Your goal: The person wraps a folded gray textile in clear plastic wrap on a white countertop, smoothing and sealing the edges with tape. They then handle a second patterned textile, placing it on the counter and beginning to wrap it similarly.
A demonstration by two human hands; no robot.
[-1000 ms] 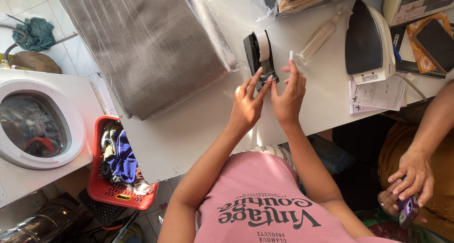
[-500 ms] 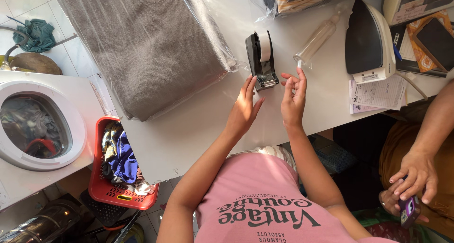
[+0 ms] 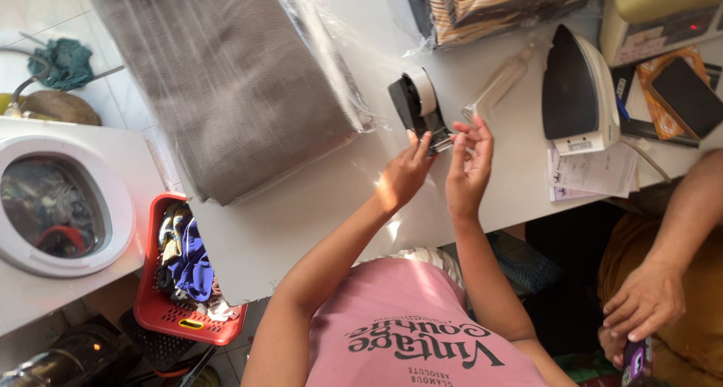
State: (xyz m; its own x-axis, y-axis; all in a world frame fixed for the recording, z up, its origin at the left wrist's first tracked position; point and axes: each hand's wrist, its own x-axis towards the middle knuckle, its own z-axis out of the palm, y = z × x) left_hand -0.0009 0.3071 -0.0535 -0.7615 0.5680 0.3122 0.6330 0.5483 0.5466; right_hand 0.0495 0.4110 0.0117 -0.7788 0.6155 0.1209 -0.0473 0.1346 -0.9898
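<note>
A black tape dispenser (image 3: pixel 416 105) with a white roll stands on the white table (image 3: pixel 316 206). The fingertips of my left hand (image 3: pixel 401 180) press on its near cutter end. Just to the right, my right hand (image 3: pixel 467 169) pinches a short strip of clear tape (image 3: pixel 454 138) coming off the dispenser. Both hands are close together, a finger's width apart.
A grey folded cloth in a clear plastic bag (image 3: pixel 226 86) lies to the left. A clear spray bottle (image 3: pixel 501 82), an iron (image 3: pixel 576 93) and papers (image 3: pixel 591 169) are to the right. A red laundry basket (image 3: pixel 154 312) and a washing machine (image 3: pixel 53 206) stand at left. Another person's hand (image 3: pixel 640 304) holds a phone (image 3: pixel 636 361).
Both hands stay at the dispenser's cutter end. My right hand has shifted slightly right of the dispenser with the tape end between its fingers.
</note>
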